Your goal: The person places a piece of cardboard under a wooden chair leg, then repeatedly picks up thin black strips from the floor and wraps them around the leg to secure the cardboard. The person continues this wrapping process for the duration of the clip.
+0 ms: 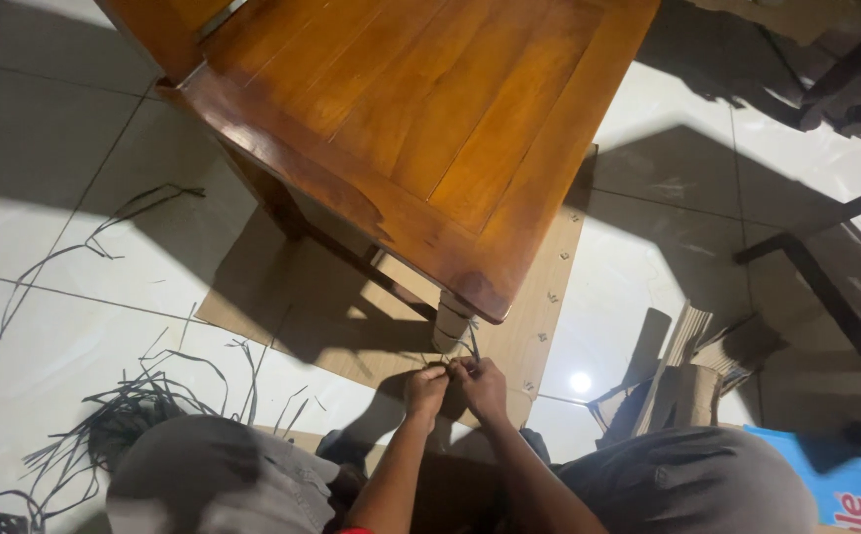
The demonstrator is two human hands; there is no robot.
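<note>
I look down on a glossy brown wooden chair (420,119) that stands on a flat cardboard sheet (282,297). My left hand (426,389) and my right hand (481,386) are together just below the chair's front leg (450,324), which is wrapped in pale material. Both hands pinch a thin dark strip (471,346) that rises toward the leg. My knees in grey trousers (213,475) frame the bottom of the view.
A tangle of thin dark strips (124,415) lies on the white tiled floor at the left. Folded cardboard pieces (682,366) and a blue box (846,494) sit at the right. Dark metal furniture legs (826,287) stand at the far right.
</note>
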